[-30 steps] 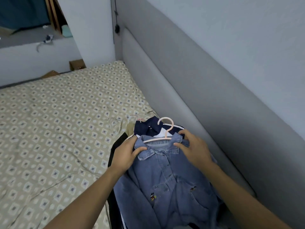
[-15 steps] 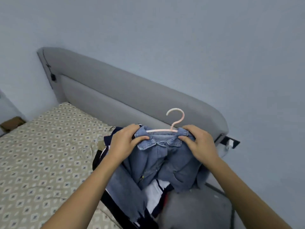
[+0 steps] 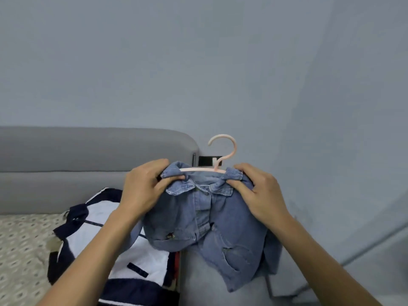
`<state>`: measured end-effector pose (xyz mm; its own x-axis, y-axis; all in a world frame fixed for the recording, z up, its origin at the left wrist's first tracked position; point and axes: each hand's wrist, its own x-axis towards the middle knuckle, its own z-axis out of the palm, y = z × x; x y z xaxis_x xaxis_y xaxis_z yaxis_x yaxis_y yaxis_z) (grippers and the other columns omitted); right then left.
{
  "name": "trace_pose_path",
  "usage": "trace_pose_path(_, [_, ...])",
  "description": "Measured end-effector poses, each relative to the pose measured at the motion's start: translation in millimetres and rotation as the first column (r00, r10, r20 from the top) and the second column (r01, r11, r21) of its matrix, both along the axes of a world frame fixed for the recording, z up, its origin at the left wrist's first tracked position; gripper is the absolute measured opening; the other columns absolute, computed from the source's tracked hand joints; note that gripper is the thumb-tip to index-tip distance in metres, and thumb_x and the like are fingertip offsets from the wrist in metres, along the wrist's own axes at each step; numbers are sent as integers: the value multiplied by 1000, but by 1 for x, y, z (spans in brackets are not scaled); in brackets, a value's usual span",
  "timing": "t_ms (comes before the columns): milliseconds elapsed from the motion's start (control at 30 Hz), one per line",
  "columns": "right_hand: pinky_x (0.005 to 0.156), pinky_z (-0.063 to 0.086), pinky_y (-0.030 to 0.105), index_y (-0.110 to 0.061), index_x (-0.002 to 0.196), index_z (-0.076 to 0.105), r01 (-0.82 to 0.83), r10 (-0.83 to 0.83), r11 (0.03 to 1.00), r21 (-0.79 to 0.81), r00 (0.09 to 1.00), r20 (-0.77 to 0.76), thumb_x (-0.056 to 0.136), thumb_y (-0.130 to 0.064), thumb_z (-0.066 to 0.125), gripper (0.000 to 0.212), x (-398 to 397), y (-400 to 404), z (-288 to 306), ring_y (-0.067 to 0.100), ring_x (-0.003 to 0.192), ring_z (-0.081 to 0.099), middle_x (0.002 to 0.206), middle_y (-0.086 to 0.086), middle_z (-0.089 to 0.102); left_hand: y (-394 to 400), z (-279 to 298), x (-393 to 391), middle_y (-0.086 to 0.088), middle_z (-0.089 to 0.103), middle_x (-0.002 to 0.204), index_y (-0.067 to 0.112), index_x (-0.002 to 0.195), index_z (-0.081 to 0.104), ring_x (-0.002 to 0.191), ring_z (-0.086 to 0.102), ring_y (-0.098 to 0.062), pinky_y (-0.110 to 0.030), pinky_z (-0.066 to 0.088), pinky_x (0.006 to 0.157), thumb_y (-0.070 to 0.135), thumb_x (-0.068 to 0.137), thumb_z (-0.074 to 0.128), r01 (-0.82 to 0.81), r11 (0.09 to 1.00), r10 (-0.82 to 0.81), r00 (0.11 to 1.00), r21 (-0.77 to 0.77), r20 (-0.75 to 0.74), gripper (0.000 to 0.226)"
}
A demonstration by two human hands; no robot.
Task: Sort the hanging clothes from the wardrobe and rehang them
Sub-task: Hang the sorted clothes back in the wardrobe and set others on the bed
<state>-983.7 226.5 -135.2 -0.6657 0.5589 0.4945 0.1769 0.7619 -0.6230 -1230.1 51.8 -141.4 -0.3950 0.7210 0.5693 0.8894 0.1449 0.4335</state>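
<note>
A small blue denim shirt (image 3: 212, 228) hangs on a pale pink hanger (image 3: 223, 155), held up in the air in front of me. My left hand (image 3: 143, 191) grips the shirt's left shoulder and collar. My right hand (image 3: 258, 193) grips its right shoulder. The hanger's hook stands upright above the collar. Below and to the left, a white and navy garment (image 3: 114, 246) lies on top of a pile on the bed.
The grey padded headboard (image 3: 88, 164) runs along the left, ending near the hanger. A patterned beige bedsheet (image 3: 19, 250) covers the bed at lower left. A blue-grey wall (image 3: 220, 62) fills the upper view. Grey floor lies at lower right.
Both hands have lifted the denim shirt on its hanger off the pile on the bed, and my view has swung right towards the wall. The white and navy garment is now uncovered.
</note>
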Motion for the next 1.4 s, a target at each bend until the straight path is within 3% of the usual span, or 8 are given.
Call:
trace_pose_path(167, [78,55,40,-35,114,68,142,-143,990,18,990,20,98,-46,63,20,120,-5,4,7,93,68,102,-17,71,27,12,94,11,52,69,32,66,40,64,50,-3,-19,35,58,53,91,67,155,988,-156,987,31,48,42])
trace_pose_path(267, [77,55,45,-34,110,67,217,-217,975,-48,976,-6,97,-41,65,14,191,-19,1,9,91,69,97,-15,71,43,13,144,11,54,70,31,69,45,65,52,-5,-26,38,58,57,89,67,326,945,-324,944,-26,62,40])
trace_pose_path(600, [72,54,46,-32,110,69,517,-518,856,15,855,25,99,-43,61,18,366,-64,13,12,85,69,92,-12,72,112,20,314,8,52,67,28,79,46,66,49,-9,-37,40,61,83,86,48,727,670,-730,682,-146,48,56])
trace_pose_path(767, [75,54,45,-32,110,68,664,-667,744,69,743,53,100,-44,60,17,429,-84,20,11,90,69,98,-13,72,144,26,379,8,56,66,23,78,54,62,50,-10,-32,42,63,73,85,60,855,499,-846,515,-139,136,52])
trace_pose_path(933, [73,53,44,-35,106,67,792,-794,607,65,602,77,101,-33,67,6,466,-107,24,9,87,68,95,-16,70,173,21,428,7,59,71,30,80,50,67,55,-9,-36,47,66,74,92,49,944,298,-930,320,-138,180,45])
trace_pose_path(1067, [72,53,44,-36,104,65,880,-879,471,55,463,114,99,-36,69,7,479,-124,22,9,85,67,93,-16,70,192,14,462,8,60,68,25,79,55,66,59,-10,-36,50,67,70,92,51,966,249,-947,257,-65,193,47])
trace_pose_path(1200, [74,53,41,-34,106,66,937,-937,342,74,334,102,98,-40,68,10,487,-144,19,6,84,67,92,-16,70,207,7,496,21,60,68,37,75,54,63,58,-4,-26,45,59,61,93,58,990,140,-974,131,34,185,30])
trace_pose_path(1400, [78,54,35,-36,111,66,975,-976,198,102,187,109,99,-52,61,21,511,-165,11,3,92,66,101,-22,69,234,-8,553,9,61,72,22,78,61,66,60,-11,-33,49,61,65,94,57,994,-60,-978,-77,89,193,46])
